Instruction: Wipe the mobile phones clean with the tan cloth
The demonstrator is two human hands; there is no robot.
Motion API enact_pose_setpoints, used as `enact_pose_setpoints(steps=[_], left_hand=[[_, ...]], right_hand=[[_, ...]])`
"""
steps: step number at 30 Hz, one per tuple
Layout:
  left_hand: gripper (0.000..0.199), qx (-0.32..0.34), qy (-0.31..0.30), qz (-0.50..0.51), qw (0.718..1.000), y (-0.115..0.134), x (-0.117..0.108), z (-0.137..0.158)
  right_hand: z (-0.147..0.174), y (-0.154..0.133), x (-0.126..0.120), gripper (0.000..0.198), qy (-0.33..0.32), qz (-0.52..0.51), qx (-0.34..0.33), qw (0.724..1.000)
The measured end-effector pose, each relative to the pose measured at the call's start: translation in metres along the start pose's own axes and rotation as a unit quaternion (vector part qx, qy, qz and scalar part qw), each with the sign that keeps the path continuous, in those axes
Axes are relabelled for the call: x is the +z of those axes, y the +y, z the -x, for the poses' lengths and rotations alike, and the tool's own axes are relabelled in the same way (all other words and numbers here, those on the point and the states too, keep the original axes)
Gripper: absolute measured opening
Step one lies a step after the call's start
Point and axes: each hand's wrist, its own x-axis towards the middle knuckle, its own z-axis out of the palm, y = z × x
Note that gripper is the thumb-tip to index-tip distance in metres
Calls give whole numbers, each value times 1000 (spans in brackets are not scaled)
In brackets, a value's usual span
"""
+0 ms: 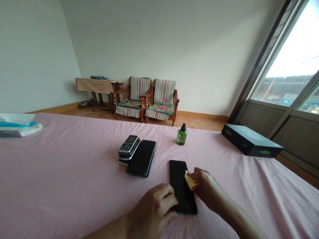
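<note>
A black smartphone (183,196) lies flat on the pink sheet, its dark screen facing up. The fingers of my left hand (156,207) are curled against its left edge and hold it there. In my right hand (203,184) a folded yellow cloth (191,182) is pinched, touching the phone's right side. Left of this phone another dark smartphone (142,157) lies screen up, leaning against a small stack of phones topped by a silver keypad phone (129,145). Beyond the phone stands a green bottle (181,136) with a black cap.
A black box (249,141) with green markings sits at the right edge of the sheet (74,179). At the far left lies a white and blue packet (20,129). Two wooden chairs (161,96) and a cloth-covered table (96,85) stand by the back wall.
</note>
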Motion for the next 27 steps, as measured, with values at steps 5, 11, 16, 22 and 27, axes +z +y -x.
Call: enact_pose_setpoints(steps=[5,11,16,22,27], left_hand=[[22,-13,22,38,999,-2,0,1],[27,-14,15,53,998,-3,-1,-1],[33,-33,8,67,997,-2,-1,-1],[49,-42,32,78,996,-11,-1,-2],[48,-35,17,81,996,-18,-2,-2]], right_hand=[[10,-4,-4,22,-30,-1,-8,1000],[18,-3,-11,20,-36,-17,-3,999],[20,-8,-26,19,-109,-48,-4,993],[26,-12,-36,18,-116,-18,15,993],[37,-11,-32,26,-136,18,-51,989]])
